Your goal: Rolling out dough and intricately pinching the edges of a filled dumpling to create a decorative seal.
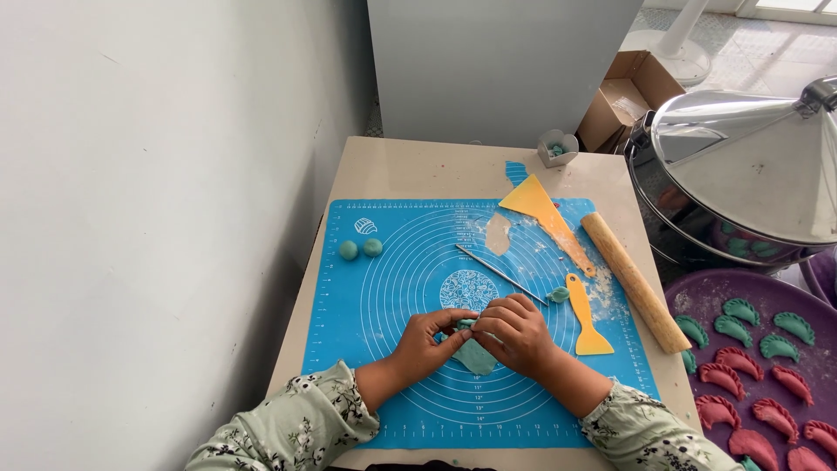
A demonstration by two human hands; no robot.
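Left hand [427,336] and right hand [516,331] together — fingertips pinched inward, knuckles up, forearms angled in from below.

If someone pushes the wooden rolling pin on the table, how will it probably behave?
The rolling pin is a plain wooden cylinder, so it would likely roll sideways. It looks stiff and solid. It lies near the table edge, so it may fall off.

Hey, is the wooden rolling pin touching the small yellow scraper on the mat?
Apart. In the head view the wooden rolling pin lies at the mat's right edge, and a strip of blue mat shows between it and the yellow scraper.
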